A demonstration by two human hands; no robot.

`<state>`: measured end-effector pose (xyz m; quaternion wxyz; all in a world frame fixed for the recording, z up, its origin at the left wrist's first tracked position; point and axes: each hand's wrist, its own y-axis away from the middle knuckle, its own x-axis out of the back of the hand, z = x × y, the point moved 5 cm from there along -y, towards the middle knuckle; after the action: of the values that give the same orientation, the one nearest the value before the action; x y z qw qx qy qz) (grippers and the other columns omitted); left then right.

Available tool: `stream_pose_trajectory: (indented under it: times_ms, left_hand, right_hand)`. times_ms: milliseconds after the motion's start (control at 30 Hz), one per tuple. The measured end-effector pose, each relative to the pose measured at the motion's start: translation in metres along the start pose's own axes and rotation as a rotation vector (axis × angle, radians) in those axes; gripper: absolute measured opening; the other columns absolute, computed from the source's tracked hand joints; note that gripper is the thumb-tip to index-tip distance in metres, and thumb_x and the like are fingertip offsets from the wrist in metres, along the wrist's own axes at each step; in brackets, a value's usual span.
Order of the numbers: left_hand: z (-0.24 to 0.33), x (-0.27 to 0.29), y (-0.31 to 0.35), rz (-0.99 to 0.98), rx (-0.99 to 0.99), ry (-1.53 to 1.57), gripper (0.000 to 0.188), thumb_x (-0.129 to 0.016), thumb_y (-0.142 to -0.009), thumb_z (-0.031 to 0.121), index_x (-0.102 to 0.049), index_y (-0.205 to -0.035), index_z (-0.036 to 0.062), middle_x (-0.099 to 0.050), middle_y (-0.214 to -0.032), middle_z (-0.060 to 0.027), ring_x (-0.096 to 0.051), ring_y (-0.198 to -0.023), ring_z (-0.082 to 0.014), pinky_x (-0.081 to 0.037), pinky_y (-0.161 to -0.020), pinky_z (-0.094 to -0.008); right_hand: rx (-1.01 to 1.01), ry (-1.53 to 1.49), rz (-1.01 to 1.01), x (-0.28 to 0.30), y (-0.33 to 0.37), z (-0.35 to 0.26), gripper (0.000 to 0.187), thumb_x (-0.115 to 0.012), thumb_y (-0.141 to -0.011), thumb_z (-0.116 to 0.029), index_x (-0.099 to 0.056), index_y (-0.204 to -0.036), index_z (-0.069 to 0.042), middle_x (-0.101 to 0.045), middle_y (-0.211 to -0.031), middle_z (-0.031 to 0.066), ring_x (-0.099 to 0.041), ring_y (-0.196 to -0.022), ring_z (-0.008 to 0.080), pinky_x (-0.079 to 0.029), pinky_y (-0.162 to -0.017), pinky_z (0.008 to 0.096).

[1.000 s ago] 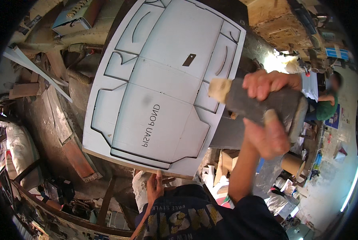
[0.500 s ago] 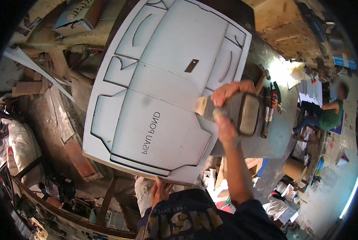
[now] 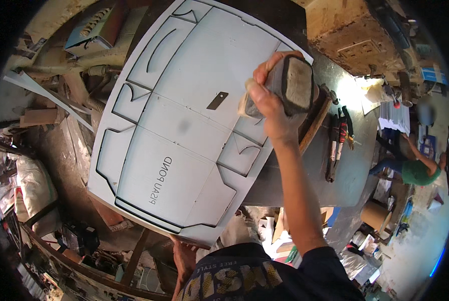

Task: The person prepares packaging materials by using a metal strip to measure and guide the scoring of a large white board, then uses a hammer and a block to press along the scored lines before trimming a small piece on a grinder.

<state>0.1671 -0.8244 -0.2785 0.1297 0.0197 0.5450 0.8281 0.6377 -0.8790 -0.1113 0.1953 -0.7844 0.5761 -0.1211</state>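
A large white die board (image 3: 184,145), with thin dark blades set along its outlines and lettering on its face, lies tilted across the bench. My right hand (image 3: 270,100) is closed round a blocky dark grey tool (image 3: 298,84) with worn beige end faces, like a mallet head. It is over the board's far right side; whether it touches the board I cannot tell. My left hand (image 3: 184,258) grips the board's near edge, its fingers partly hidden under it. A small dark flat metal plate (image 3: 217,100) with holes rests on the board.
Pliers and other hand tools (image 3: 339,138) lie on the dark bench top (image 3: 304,185) at right. A wooden cabinet (image 3: 345,35) stands at the far right. A person in green (image 3: 421,171) sits beyond. White sacks (image 3: 33,193) and scrap wood crowd the left.
My right hand and the tool have moved farther up along the board's right side. The board sits farther left in view, with my left hand still at its near edge. The seated person has leaned over.
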Motion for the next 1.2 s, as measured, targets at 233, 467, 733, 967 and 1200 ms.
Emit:
stream_pose_trajectory:
  times_ms: [233,467,733,967,1200]
  left_hand:
    - [0.054,0.011,0.006,0.231,-0.191,-0.238,0.064,-0.044,-0.099,0.067,-0.060,-0.109,0.0056,-0.060,-0.089,-0.0043,-0.059,-0.083,-0.0195,-0.049,-0.073,-0.0382]
    - [0.145,0.116,-0.041,0.382,-0.315,-0.359,0.055,-0.047,-0.102,0.058,-0.060,-0.112,0.0066,-0.052,-0.081,0.0013,-0.048,-0.072,-0.0111,-0.040,-0.065,-0.0290]
    - [0.195,0.003,0.014,0.619,-1.156,-1.015,0.032,-0.049,-0.107,0.027,-0.058,-0.122,0.0004,-0.061,-0.112,-0.0102,-0.058,-0.096,-0.0170,-0.046,-0.087,-0.0311]
    - [0.151,-0.248,0.025,-0.145,-1.162,-1.531,0.036,-0.054,-0.097,0.010,-0.051,-0.132,0.0029,-0.058,-0.122,-0.0172,-0.052,-0.116,-0.0340,-0.032,-0.105,-0.0459]
    - [0.125,-0.347,0.023,-0.459,-1.054,-1.540,0.035,-0.047,-0.102,0.015,-0.047,-0.134,0.0019,-0.060,-0.109,-0.0144,-0.055,-0.110,-0.0273,-0.028,-0.105,-0.0431]
  right_hand:
    - [-0.234,0.143,0.009,0.088,0.031,-0.042,0.033,-0.078,-0.072,-0.020,-0.058,-0.095,-0.007,-0.052,-0.076,-0.0010,-0.047,-0.066,0.0054,-0.042,-0.060,0.0247]
    - [-0.271,0.395,0.203,0.246,0.061,-0.068,0.034,-0.058,-0.090,-0.025,-0.053,-0.111,0.000,-0.054,-0.082,0.0055,-0.051,-0.074,0.0143,-0.041,-0.073,0.0292]
    - [-0.539,1.318,-0.118,0.308,0.078,-0.019,0.061,-0.065,-0.094,-0.042,-0.056,-0.126,0.010,-0.065,-0.092,0.0136,-0.061,-0.085,0.0250,-0.049,-0.082,0.0369]
    - [-0.275,1.482,0.062,0.352,0.116,0.008,0.049,-0.070,-0.094,-0.034,-0.061,-0.113,0.010,-0.071,-0.086,0.0193,-0.070,-0.078,0.0276,-0.052,-0.073,0.0384]
    - [-0.616,1.465,0.353,0.387,0.128,0.008,0.045,-0.065,-0.096,-0.042,-0.060,-0.099,0.002,-0.068,-0.080,0.0174,-0.069,-0.073,0.0303,-0.049,-0.065,0.0421]
